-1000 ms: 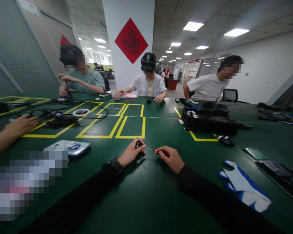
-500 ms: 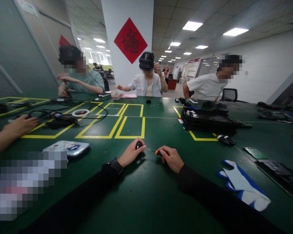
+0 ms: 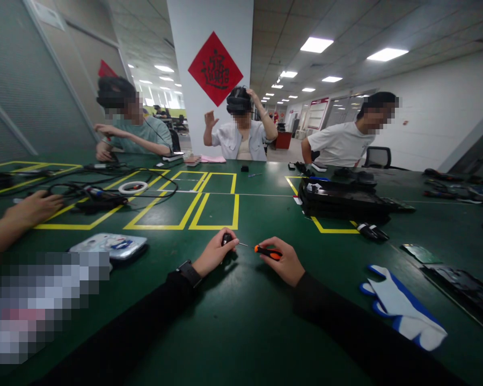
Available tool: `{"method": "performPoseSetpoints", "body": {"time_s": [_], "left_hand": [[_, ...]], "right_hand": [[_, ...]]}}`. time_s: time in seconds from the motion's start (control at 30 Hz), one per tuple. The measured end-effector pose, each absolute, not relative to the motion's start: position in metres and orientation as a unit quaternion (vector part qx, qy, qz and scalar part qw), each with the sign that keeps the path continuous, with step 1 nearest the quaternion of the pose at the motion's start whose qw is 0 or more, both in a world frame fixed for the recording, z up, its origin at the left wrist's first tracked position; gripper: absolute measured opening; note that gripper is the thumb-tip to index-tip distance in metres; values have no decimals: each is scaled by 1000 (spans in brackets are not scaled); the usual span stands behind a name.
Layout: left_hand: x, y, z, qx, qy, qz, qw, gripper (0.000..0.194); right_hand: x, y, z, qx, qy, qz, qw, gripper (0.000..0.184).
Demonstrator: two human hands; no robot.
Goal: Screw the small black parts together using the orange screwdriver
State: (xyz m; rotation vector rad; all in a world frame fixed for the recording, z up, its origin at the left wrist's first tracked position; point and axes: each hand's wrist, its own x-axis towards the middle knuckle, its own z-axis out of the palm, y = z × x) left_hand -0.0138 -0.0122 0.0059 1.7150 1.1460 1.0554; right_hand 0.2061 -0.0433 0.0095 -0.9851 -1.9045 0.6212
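Note:
In the middle of the view my left hand is closed around a small black object, whose kind I cannot make out. My right hand grips a screwdriver by its orange and black handle, with the fingers wrapped about it. The thin metal shaft points left toward the black object; whether its tip touches is hidden by my left fingers. Both hands are just above the green table.
A white and blue glove lies at the right, beside a green circuit board. Black trays stand farther back. On the left are a light-blue case, cables and another person's hand. Several people sit around the table.
My right fingers have shifted on the screwdriver, so more of its orange and black handle shows. My left hand stays nearly still. The person opposite has raised both hands, one to the headset.

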Motion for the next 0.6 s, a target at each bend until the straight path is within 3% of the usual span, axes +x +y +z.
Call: {"method": "performPoseSetpoints", "body": {"time_s": [0.13, 0.27, 0.47, 0.6], "left_hand": [[-13, -14, 9, 688, 441, 416, 398, 20], [-13, -15, 10, 695, 442, 412, 390, 19], [-15, -13, 7, 666, 461, 404, 424, 27], [-15, -13, 7, 679, 453, 410, 408, 25]], "right_hand": [[206, -42, 9, -450, -752, 300, 376, 25], [205, -41, 8, -468, -767, 256, 355, 38], [206, -40, 8, -426, -793, 205, 385, 14], [204, -40, 6, -421, -790, 208, 394, 16]]}}
